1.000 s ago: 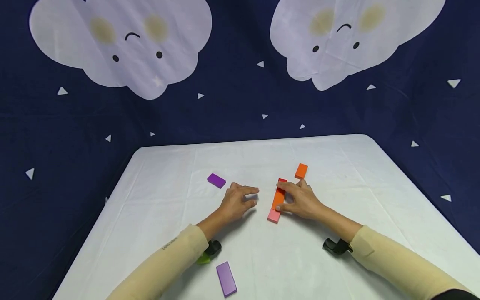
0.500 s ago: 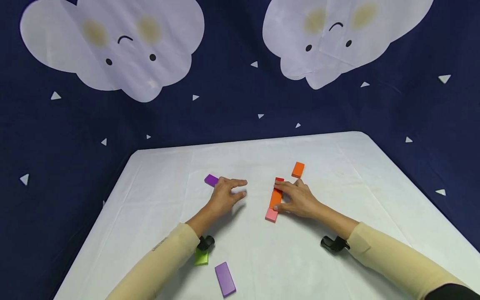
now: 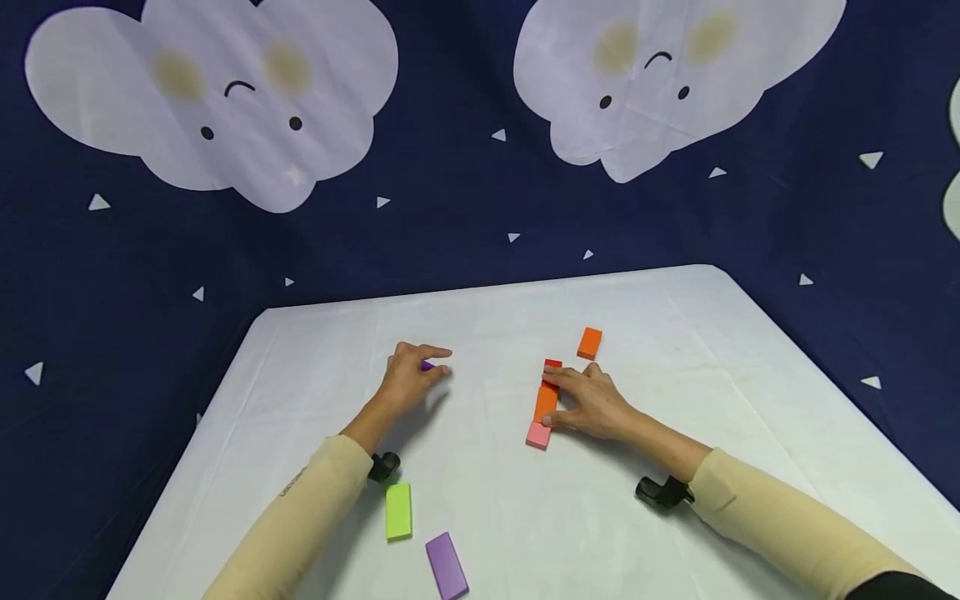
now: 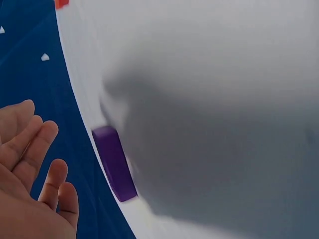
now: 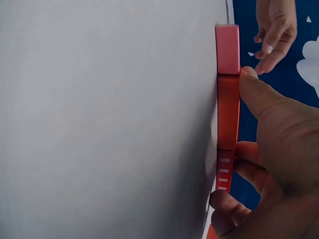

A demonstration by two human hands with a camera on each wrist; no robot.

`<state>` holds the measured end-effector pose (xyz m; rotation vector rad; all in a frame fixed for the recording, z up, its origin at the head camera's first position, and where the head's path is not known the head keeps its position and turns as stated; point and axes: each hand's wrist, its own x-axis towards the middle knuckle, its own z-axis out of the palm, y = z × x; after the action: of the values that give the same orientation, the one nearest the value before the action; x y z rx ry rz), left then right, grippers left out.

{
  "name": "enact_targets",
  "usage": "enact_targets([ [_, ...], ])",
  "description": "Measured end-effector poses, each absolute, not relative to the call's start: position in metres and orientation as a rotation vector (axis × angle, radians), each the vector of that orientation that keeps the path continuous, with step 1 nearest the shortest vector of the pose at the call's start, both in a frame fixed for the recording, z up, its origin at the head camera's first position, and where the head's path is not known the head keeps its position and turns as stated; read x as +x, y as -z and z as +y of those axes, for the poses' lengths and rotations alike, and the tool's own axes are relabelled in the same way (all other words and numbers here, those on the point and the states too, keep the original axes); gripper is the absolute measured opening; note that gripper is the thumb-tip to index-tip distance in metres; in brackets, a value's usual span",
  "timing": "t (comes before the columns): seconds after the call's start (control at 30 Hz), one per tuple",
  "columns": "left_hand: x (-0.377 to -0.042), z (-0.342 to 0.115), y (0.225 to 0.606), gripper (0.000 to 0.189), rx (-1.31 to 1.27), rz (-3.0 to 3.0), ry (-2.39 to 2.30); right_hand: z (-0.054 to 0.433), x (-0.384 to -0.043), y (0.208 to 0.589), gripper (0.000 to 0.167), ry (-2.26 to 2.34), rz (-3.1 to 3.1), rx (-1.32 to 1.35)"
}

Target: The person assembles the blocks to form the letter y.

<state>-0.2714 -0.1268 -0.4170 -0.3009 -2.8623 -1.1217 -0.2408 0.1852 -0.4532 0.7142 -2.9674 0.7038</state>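
Blocks lie end to end in a line on the white tabletop (image 3: 600, 533): a pink block (image 3: 537, 435) nearest the person, a middle orange block (image 3: 546, 403), then a red block (image 3: 553, 364) farthest off. The right hand (image 3: 596, 404) holds this line between thumb and bent fingers, the thumb at the seam of pink and orange, the fingers at the red piece, whose side shows pale rectangular marks in the right wrist view.

Left of the line, the left hand (image 3: 408, 379) is spread, thumb and index finger parted, with a dark purple block (image 3: 427, 365) partly visible in the gap between them. In the left wrist view that block lies on the tabletop, apart from the fingers.

A loose orange block (image 3: 589, 342) rests just beyond the red one, to its right. Nearer the person are a lime green block (image 3: 399, 512), beside the left sleeve (image 3: 300, 508), and a lilac block (image 3: 447, 567) close to it. Behind hangs a navy cloth (image 3: 450, 242) with pale clouds (image 3: 217, 100) and small white triangles (image 3: 382, 202).
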Motion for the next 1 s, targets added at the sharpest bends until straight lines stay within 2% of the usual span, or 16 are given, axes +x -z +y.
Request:
enact_targets([
  [0.57,-0.295,-0.168,0.43,0.036,-0.375,-2.962,1.073,0.186,-0.24,0.453,0.075,-0.692,-2.975,0.729],
  [1.0,-0.304,-0.18,0.436,0.041,-0.522,-3.021,0.962,0.187,-0.241,0.454,0.074,-0.724,-2.974,0.713],
])
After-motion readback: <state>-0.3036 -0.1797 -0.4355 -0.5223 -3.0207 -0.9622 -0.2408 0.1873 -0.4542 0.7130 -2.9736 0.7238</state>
